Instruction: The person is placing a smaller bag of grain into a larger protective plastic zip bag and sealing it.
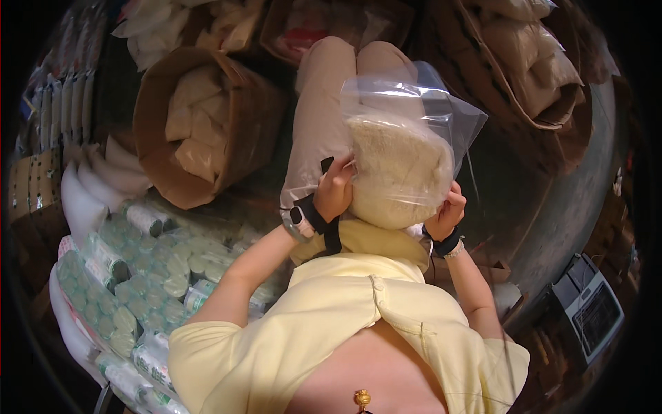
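On my lap lies a clear plastic bag, its lower part filled with a pale cream mass that looks grainy. The unfilled top of the bag spreads away over my knees, slack and see-through. My left hand is closed at the bag's left side, its fingertips partly hidden. At the lower right corner, my right hand grips the bag's edge with bent fingers. Black straps circle both wrists, and a watch sits on the left one.
An open cardboard box with several filled bags stands at the left. Larger boxes of bags stand far right. Many clear-wrapped packs of round greenish items lie at my left. A grey device with a dark panel is at the right.
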